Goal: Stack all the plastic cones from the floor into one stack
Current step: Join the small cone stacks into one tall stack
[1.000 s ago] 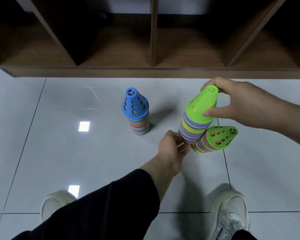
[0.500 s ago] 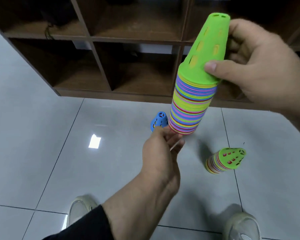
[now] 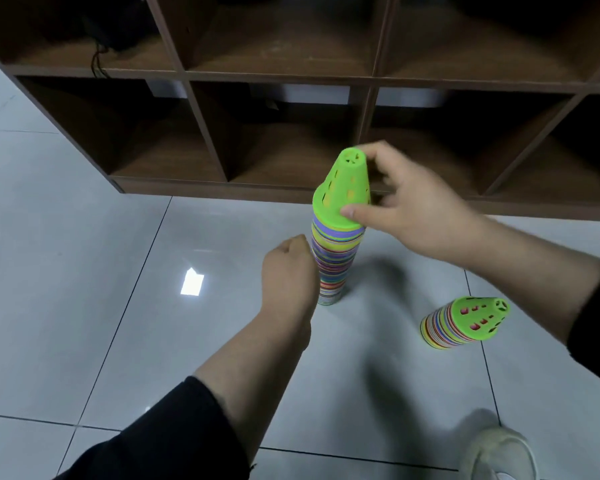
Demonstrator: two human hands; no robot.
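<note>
A tall stack of many-coloured plastic cones [image 3: 333,265] stands upright on the grey tiled floor, topped by a bright green cone [image 3: 343,192]. My right hand [image 3: 406,209] grips that green top cone, thumb at its rim and fingers behind its tip. My left hand [image 3: 288,271] is curled against the left side of the stack, about halfway down. A shorter stack with a green top [image 3: 465,323] lies on its side on the floor to the right, tip pointing right, apart from both hands.
A dark wooden cubby shelf [image 3: 291,188] stands on the floor right behind the tall stack. A black cable [image 3: 96,64] hangs in an upper left cubby. My white shoe [image 3: 499,452] is at the bottom right.
The green-topped stack was lifted off the floor and lowered over the blue-topped stack; the blue cone no longer shows. Both hands came down with it.
</note>
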